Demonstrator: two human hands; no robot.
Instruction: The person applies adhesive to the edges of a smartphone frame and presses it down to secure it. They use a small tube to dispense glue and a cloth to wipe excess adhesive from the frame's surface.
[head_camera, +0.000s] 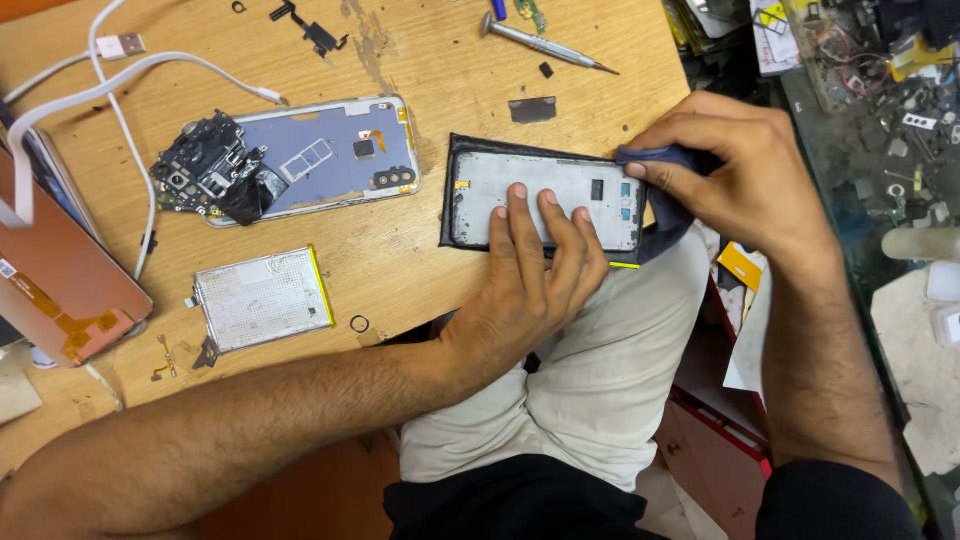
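Note:
A phone frame, grey inside with a black rim, lies at the right edge of the wooden table, partly over my knee. My left hand presses down on it with the fingers spread flat. My right hand pinches a dark blue cloth against the frame's right end. The cloth hangs down past the frame's corner.
To the left lie a phone back housing with a black circuit board, a silver battery, a copper-coloured screen panel, white cables and a screwdriver. A cluttered glass counter is on the right.

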